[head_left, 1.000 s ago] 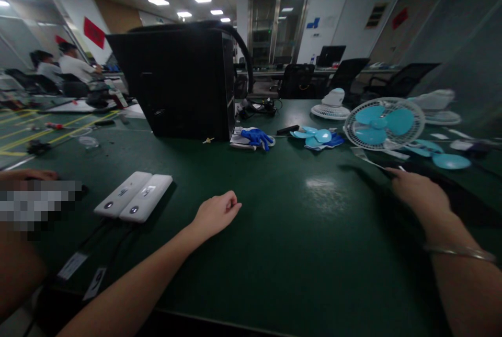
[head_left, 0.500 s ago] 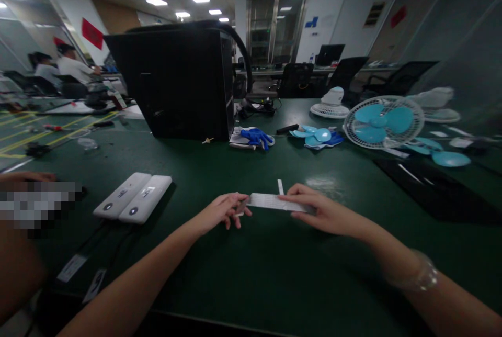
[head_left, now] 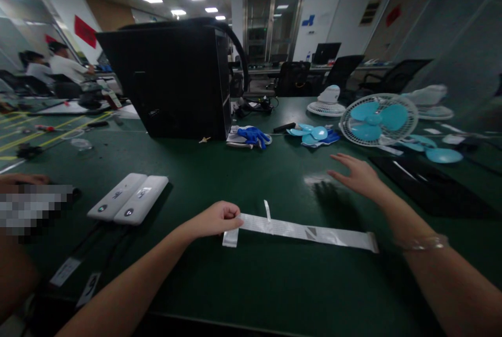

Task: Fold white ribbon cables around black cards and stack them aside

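A long, flat, whitish ribbon cable stretches to the right across the green table. My left hand pinches it near its left end, where a short piece hangs down below the fingers. A thin pale strip sticks up from its upper edge, and a small grey patch shows on its middle. At the cable's right end is a brownish connector. My right hand is raised above the table beyond the cable, fingers spread and holding nothing, with its shadow below.
Two white power banks with cords lie at the left, beside another person's hand. A black computer case stands behind. Blue gloves, blue fan blades, a caged fan and a black panel are toward the right.
My right hand has let go of the ribbon cable and moved up and right. The cable now lies extended to the right, its left end still in my left hand.
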`<state>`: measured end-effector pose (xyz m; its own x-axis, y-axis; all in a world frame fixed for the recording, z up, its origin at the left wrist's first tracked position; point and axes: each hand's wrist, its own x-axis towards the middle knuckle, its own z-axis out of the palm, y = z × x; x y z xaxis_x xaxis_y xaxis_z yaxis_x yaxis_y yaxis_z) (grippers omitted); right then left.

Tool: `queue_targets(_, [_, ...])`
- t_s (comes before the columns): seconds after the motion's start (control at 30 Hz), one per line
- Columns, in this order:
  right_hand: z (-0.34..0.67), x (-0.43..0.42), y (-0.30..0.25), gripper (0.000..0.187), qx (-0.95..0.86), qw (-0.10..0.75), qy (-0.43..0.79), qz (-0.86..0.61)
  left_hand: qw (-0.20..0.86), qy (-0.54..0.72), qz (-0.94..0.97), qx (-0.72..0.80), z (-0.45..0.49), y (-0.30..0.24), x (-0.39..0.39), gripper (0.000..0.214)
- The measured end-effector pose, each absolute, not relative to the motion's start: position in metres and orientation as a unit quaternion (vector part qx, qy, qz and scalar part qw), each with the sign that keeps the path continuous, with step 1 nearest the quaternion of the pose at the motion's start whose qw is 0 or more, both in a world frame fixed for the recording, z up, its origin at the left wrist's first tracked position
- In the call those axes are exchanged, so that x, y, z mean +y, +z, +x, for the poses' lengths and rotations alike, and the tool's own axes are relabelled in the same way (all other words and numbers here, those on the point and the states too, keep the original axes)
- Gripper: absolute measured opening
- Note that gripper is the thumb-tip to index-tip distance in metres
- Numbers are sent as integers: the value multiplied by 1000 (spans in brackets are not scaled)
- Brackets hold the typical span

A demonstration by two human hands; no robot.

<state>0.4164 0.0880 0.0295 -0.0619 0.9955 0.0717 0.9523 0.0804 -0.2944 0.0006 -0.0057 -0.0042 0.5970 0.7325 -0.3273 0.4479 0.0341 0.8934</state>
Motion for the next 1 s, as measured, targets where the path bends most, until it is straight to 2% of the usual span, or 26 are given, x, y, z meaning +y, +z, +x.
queue_targets(0.2, [516, 94, 11, 80, -500, 93, -7, -861, 566, 109, 693, 432, 2, 0, -7, 29])
queue_targets(0.33, [553, 89, -8, 91, -414, 85, 10, -906, 569, 106, 697, 423, 2, -3, -6, 30])
queue_targets(0.67, [561, 94, -9, 90, -386, 126, 2, -914, 564, 96, 708, 414, 2, -4, -7, 32])
queue_targets(1.0, [527, 102, -2, 90, -502, 73, 27, -862, 548, 86, 725, 408, 3, 5, -9, 38])
